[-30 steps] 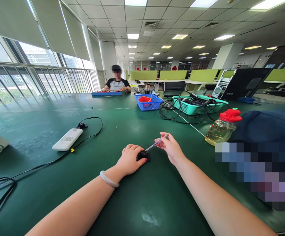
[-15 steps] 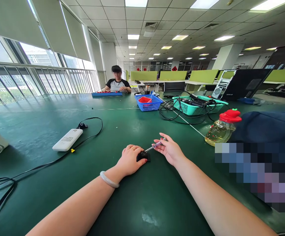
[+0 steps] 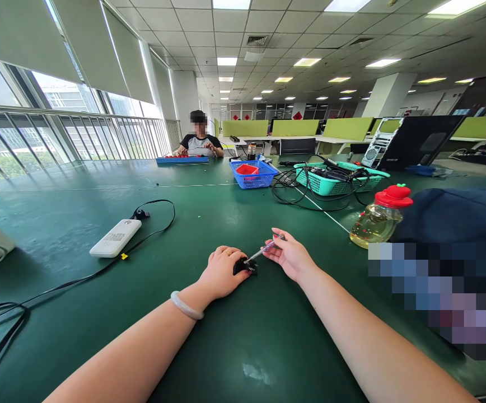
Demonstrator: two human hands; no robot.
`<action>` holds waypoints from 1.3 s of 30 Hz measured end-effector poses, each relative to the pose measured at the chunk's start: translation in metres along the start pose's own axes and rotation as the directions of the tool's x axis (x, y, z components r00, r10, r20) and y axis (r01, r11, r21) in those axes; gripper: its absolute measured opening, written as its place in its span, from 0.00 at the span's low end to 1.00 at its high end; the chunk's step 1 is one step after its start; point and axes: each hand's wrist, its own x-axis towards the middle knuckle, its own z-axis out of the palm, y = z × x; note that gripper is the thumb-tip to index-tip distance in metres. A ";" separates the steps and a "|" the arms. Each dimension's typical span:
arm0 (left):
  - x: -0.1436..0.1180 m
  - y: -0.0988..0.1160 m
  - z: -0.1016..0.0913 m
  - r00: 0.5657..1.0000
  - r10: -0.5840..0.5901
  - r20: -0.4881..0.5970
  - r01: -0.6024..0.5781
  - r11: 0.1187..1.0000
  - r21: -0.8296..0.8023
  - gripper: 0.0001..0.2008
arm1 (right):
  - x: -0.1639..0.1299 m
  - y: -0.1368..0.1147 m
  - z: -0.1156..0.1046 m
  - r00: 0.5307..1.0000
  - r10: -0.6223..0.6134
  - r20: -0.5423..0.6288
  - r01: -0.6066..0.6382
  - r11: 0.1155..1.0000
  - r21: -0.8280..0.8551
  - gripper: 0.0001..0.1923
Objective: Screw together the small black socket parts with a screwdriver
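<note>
Tabletop [image 3: 234, 347] first: we keep the small black part [image 3: 245, 266] flat on its green mat, our left hand [image 3: 222, 272] closed over it from the left. Our right hand [image 3: 289, 254] pinches the screwdriver [image 3: 263, 249] by its handle; its tip should sit squarely and press straight along the shaft.

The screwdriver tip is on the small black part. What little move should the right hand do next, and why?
Probably twist the screwdriver between the right hand fingers, keeping it in place: its tip already sits on the small black part, which the left hand pins to the green table.
</note>
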 end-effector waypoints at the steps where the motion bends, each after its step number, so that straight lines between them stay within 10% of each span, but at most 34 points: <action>1: 0.000 0.000 0.000 1.000 0.002 0.003 -0.002 1.000 -0.001 0.15 | 0.000 0.000 0.000 1.000 0.000 0.007 0.000 1.000 -0.001 0.13; 9: 0.000 0.000 0.000 1.000 0.002 0.001 -0.002 1.000 -0.007 0.16 | 0.002 -0.001 -0.002 0.969 -0.248 -0.009 0.246 0.964 -0.097 0.17; 15: -0.001 0.003 -0.002 1.000 -0.022 0.011 0.022 1.000 -0.005 0.18 | -0.008 0.004 0.001 0.768 -0.608 0.201 0.641 0.721 -0.266 0.22; 27: -0.001 0.002 0.000 0.999 -0.042 0.004 0.042 0.999 0.005 0.19 | -0.029 0.001 0.006 0.542 -0.618 0.569 0.828 0.274 -0.490 0.14; 39: -0.001 0.001 -0.001 0.999 -0.049 -0.003 0.049 0.999 -0.004 0.21 | -0.018 0.005 0.003 0.624 -0.722 0.300 0.722 0.386 -0.574 0.14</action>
